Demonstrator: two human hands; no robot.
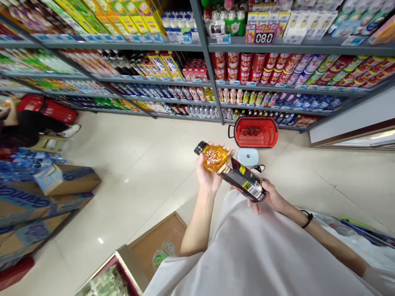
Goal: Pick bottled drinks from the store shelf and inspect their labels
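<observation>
I see my left hand [211,170] wrapped around the amber neck end of the bottle [231,170], my right hand [271,197] clasping its base, held tilted above open floor [148,164]. A red basket [255,132] sits just beyond, below the shelves [212,84].

A red basket [255,132] sits on the floor [148,164] below stocked shelves [212,47], a pale blue case [247,156] just before it. Cardboard boxes [46,193] stack at left; another box [160,242] lies nearer.
</observation>
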